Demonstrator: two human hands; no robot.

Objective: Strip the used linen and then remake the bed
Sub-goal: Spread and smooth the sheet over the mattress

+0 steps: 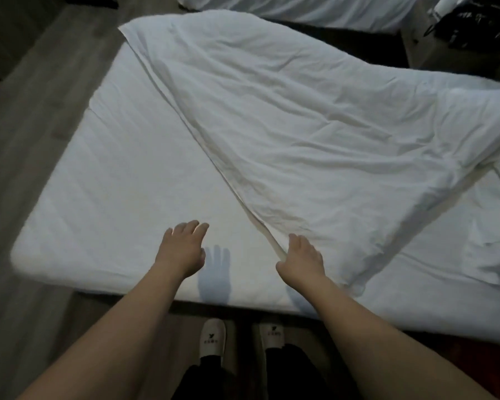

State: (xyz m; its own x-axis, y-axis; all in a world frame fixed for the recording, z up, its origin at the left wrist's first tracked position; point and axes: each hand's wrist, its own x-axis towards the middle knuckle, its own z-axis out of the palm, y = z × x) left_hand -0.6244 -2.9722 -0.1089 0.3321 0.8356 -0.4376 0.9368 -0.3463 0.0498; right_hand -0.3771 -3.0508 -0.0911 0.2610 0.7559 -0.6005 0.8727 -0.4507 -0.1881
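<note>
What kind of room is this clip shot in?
Most likely a hotel or guest room. A white-sheeted bed carries a crumpled white duvet, a second white bed stands at the far side, and the person wears white slippers with a printed logo.

Grey wood-plank floor along left of frame; second white-covered bed at upper edge; brown cabinet bearing dark clutter at upper right. Dim lighting throughout.
</note>
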